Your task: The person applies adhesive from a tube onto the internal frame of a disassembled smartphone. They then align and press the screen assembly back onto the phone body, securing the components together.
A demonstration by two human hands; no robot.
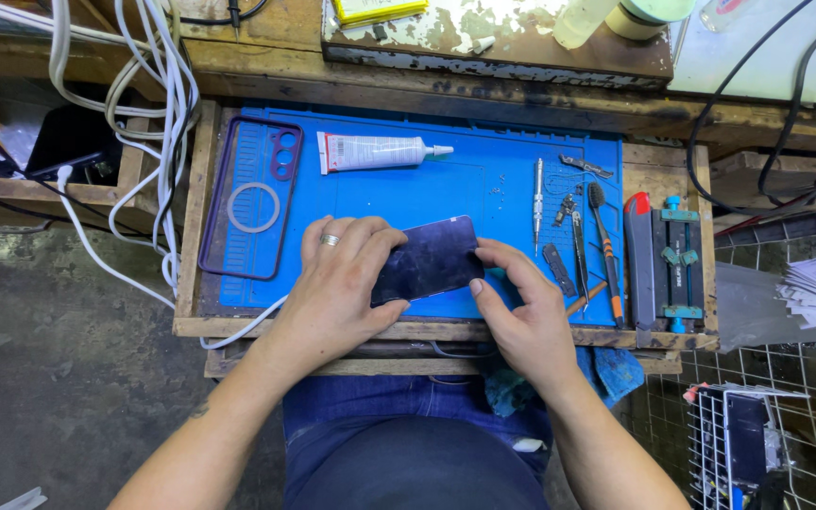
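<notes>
Two hands work one dark smartphone [427,260] over the blue work mat [484,179] on our wooden counter [427,332]. Our left hand [337,283] lies across the phone's left end, fingers curled over the upper edge and thumb tucked under the near edge, pinching it in place; a ring sits on one finger. Our right hand [521,307] meets the right end, thumb and forefinger closed on the near right corner. We judge this two-sided grip keeps the slab from sliding on the mat while pressure goes into its edge.

The phone lies tilted, its right end higher in the view, near the middle of the mat's front half. Its upward face is glossy, dark purple-black, smudged and dusty, with soft reflections; we cannot tell whether this is the screen or the back.

Left of the phone rests a clear phone case [250,198] with a purple rim, a ring mark and camera cut-outs, set apart, likely to keep it off the work. Above lies a white glue tube [375,151] with its nozzle pointing right. Along the right side of the mat we have lined up a screwdriver [537,194], tweezers [580,250] and an orange-handled brush [604,250], near the right hand. A small blue clamp jig [677,264] stands beyond them. White cables [158,113] hang at the left edge.
</notes>
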